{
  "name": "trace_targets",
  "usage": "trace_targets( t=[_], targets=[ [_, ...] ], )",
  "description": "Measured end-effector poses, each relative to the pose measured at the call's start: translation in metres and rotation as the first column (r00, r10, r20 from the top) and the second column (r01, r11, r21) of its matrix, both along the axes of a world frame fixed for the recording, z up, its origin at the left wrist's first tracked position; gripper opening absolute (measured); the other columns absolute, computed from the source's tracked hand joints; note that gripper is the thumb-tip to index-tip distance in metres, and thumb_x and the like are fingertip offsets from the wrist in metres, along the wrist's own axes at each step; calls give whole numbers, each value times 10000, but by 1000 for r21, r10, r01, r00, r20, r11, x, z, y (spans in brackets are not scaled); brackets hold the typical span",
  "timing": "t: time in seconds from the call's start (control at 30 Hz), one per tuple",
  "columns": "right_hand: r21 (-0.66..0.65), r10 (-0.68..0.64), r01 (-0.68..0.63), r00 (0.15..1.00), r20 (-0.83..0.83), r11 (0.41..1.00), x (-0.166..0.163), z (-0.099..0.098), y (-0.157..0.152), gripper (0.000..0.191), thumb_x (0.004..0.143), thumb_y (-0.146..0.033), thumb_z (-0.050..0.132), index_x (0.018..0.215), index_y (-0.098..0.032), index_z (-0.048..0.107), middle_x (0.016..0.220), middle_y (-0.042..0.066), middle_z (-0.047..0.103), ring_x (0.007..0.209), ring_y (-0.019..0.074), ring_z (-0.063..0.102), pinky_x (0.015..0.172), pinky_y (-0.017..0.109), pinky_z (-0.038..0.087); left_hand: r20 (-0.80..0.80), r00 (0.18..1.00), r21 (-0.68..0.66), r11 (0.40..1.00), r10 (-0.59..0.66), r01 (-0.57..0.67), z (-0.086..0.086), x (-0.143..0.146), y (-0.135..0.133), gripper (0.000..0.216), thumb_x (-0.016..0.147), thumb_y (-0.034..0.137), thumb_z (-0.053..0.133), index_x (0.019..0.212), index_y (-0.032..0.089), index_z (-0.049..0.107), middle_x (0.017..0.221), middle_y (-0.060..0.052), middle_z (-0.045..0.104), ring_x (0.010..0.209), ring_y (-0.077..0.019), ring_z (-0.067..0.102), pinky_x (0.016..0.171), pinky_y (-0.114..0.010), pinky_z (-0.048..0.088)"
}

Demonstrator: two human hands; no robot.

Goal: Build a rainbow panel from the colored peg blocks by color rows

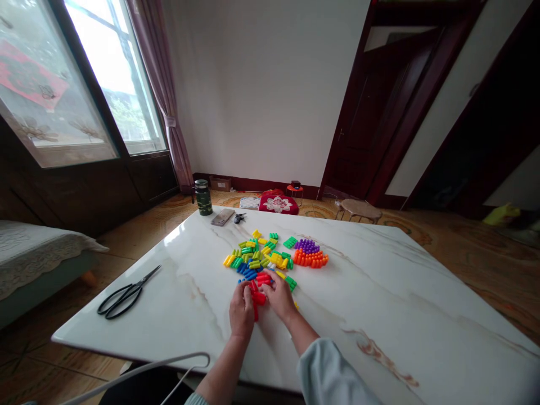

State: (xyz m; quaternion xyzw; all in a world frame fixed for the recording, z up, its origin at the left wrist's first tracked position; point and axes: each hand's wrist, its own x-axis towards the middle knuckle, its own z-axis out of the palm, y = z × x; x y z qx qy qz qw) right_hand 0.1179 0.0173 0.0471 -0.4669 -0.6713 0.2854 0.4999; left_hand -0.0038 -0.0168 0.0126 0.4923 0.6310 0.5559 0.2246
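Note:
On the white marble table lies a pile of small plastic building blocks in yellow, green, blue and red. A joined slab of orange and purple blocks sits at the pile's right. My left hand and my right hand meet at the near edge of the pile. Both have their fingers closed on a cluster of red blocks held between them, just above or on the tabletop.
Black scissors lie at the table's left. A dark bottle, a phone and keys sit at the far edge. A grey cable runs along the near edge. A bed stands at left, a low stool beyond.

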Motion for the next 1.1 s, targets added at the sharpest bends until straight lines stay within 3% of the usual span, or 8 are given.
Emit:
trace_targets(
  t=[0.1,0.17,0.23,0.33,0.57,0.77,0.9,1.1],
  targets=[
    [21,-20,19,999,41,1000,29,-4,0,453,802,-204,534,1251,-183,596,1177,116,668,720,159,682,651,309,592,56,997,9,998,59,-59,-5,-1,3,323,914,426,394,1047,215,599,949,-53,707,876,-209,677,788,-339,515],
    [87,-140,126,976,170,988,59,-13,-5,405,816,-191,504,1204,-172,616,1147,120,666,801,186,680,734,356,593,90,992,9,996,88,-89,-8,-1,4,342,922,431,376,1079,204,578,962,-63,698,883,-208,674,784,-340,517],
    [195,-237,178,908,345,964,92,-27,-11,389,809,-163,491,1170,-172,635,1130,124,669,997,239,651,910,438,542,125,987,9,994,104,-106,-8,-1,5,351,928,433,366,1095,198,566,954,-64,692,857,-199,673,749,-328,522],
    [274,-262,124,790,555,954,133,-52,-19,384,826,-180,497,1182,-181,641,1217,137,651,1133,269,602,987,474,496,177,976,20,991,125,-130,-6,-1,4,357,928,434,366,1094,187,562,930,-62,685,789,-182,667,688,-306,527],
    [300,-283,83,630,724,950,146,-69,-27,430,932,-260,399,1318,-160,560,1393,121,549,1316,253,467,1070,455,405,226,962,76,982,154,-175,0,-6,-3,370,942,418,329,1103,164,545,939,-85,663,749,-170,651,629,-298,541],
    [298,-291,83,568,770,951,144,-61,-29,434,943,-271,381,1317,-141,559,1395,112,547,1319,231,452,1095,401,372,37,997,154,986,-72,65,10,-5,-13,212,871,291,526,1025,232,659,1080,-63,664,1016,-204,636,905,-371,519],
    [302,-297,86,562,772,949,144,-60,-29,434,935,-269,393,1319,-147,555,1390,105,550,1310,229,457,1090,391,378,-303,923,127,950,-237,285,18,-6,-26,294,861,217,535,1134,259,635,1256,-80,603,1187,-234,554,1012,-434,465],
    [310,-301,83,565,768,947,143,-57,-30,423,928,-265,414,1311,-154,557,1385,104,552,1304,232,458,1089,395,379,-526,826,13,970,-200,244,11,-20,-54,441,790,181,606,1222,259,566,1271,-96,580,1161,-265,548,971,-469,494]
  ],
)
